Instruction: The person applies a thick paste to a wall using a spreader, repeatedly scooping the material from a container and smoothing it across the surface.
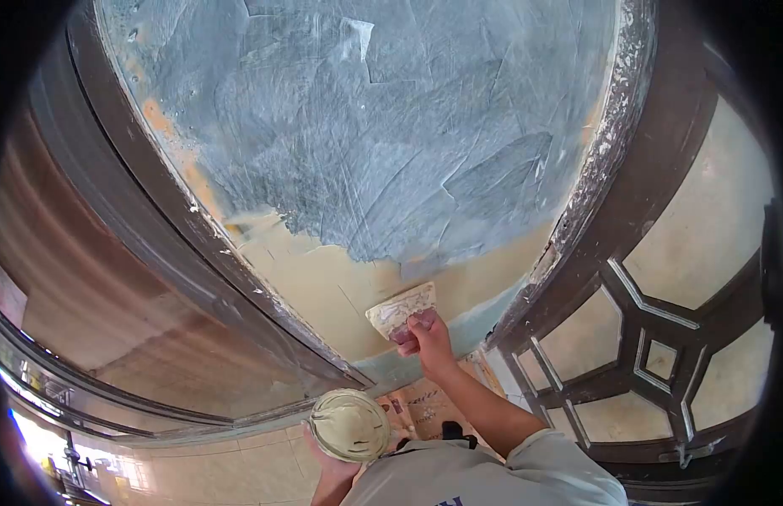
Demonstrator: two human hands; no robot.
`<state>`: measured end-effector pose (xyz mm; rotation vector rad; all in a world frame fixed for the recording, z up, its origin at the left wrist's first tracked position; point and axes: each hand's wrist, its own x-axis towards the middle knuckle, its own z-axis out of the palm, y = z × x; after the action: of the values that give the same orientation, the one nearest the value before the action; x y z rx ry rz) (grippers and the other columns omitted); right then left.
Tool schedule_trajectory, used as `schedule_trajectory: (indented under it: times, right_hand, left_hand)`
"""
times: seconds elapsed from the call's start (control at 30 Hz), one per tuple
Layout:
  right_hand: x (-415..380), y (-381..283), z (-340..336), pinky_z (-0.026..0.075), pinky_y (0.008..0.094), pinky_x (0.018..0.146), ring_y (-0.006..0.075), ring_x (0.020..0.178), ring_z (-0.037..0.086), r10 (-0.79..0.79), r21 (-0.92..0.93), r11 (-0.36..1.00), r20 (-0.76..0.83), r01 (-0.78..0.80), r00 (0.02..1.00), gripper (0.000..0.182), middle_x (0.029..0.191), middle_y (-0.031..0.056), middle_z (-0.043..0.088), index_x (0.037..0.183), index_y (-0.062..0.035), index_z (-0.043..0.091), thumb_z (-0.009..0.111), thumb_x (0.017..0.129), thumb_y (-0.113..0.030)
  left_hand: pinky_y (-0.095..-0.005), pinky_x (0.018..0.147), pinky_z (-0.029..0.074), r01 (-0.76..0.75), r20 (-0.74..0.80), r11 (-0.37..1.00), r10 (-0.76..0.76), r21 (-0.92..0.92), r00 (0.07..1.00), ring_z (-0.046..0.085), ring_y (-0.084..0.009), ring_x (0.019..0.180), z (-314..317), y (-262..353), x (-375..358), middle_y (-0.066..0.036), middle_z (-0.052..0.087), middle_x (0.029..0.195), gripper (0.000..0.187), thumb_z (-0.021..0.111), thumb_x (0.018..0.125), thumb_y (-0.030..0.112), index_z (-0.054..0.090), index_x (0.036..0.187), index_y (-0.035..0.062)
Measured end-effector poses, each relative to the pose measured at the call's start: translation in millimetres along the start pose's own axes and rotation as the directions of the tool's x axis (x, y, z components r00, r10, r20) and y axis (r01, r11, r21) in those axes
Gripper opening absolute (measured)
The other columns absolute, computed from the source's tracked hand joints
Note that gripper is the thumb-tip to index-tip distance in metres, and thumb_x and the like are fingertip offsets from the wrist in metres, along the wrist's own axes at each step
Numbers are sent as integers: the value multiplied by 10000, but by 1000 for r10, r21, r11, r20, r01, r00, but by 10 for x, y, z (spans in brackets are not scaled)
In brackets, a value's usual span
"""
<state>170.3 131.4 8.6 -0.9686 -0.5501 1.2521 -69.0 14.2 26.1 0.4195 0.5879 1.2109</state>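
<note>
Scraper (402,308): low on the wall (366,152), over its cream part; I cannot tell if the blade, smeared with pale paste, touches it.
Right hand (429,341): your fingers are closed around the scraper's reddish end, in front of the wall.
Left hand (328,455): you hold a round tub (383,411) by its side; most of those fingers are hidden under it.
Tub: near the bottom of the wall, apart from the scraper, with pale, thick paste (345,426) in it.
Wall colours: blue-grey and streaky up high, cream lower down.
Door (703,219): to the right of the wall, dark with pale panels.
Brown panel (113,244): to the left of the wall, past a dark frame (147,177).
Printed sheet (421,405): on the floor, by the wall's foot.
</note>
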Motion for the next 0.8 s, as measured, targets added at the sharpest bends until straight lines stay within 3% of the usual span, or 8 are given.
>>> schedule_trajectory:
  times: [0.07,0.27,0.33,0.37,0.53,0.57,0.63,0.8]
  right_hand:
    - [26,-52,71,532,286,502,156,566,633,11,7,1000,41,-12,999,228,859,85,678,1113,-52,526,615,998,-228]
    - [13,13,26,546,293,508,173,588,660,81,-69,994,31,-79,996,231,872,108,691,1105,-49,515,603,1001,-237]
    - [-48,-71,84,550,291,515,173,592,663,88,-58,994,6,-88,996,233,870,109,692,1108,-48,516,601,1002,-237]
    - [-41,-111,127,556,292,526,168,607,666,38,-34,999,50,-36,998,257,879,102,689,1134,-41,515,606,1001,-241]
    - [73,-101,146,566,296,541,167,604,667,50,-89,995,117,-40,992,228,869,110,691,1117,-40,515,581,1009,-230]
    - [10,-52,104,566,298,542,165,606,668,87,-101,992,85,-78,993,237,866,111,690,1120,-38,515,581,1010,-237]
    - [-37,-98,151,567,299,542,162,608,668,124,-114,987,59,-116,991,246,864,113,689,1124,-36,515,581,1011,-245]
    - [69,-95,198,565,306,539,162,602,667,39,-74,997,125,-30,991,274,849,128,683,1138,-46,507,591,1009,-272]
  left_hand:
    - [-483,1105,406,10,-28,995,-13,-96,1000,534,-287,1263,11,-9,-17,-112,530,1415,746,135,1030,629,421,1452,85]
    - [-516,1099,394,-106,68,958,92,265,993,500,-321,1305,-82,-29,-8,-115,509,1446,818,182,973,715,422,1482,122]
    - [-504,1102,394,39,-73,994,-46,-104,996,505,-310,1297,-32,-24,-11,-112,507,1445,798,166,987,693,418,1475,114]
    - [-504,1102,394,38,-75,994,-46,-106,996,505,-310,1297,-56,-33,-14,-112,507,1445,798,166,987,693,418,1475,114]
    - [-482,1099,401,-193,105,924,167,331,980,514,-290,1287,-286,-162,12,-117,511,1433,770,124,1010,647,423,1453,93]
    - [-482,1099,401,-196,109,923,169,332,980,514,-290,1287,-318,-164,21,-117,511,1433,770,124,1010,647,423,1453,93]
    - [-486,1101,401,-16,-93,999,12,-34,996,516,-298,1286,-206,-119,16,-119,512,1429,769,146,1008,651,420,1458,90]
    - [-496,1109,393,-92,67,982,82,163,994,494,-305,1311,-33,-73,-59,-115,499,1449,772,191,1003,670,428,1456,91]
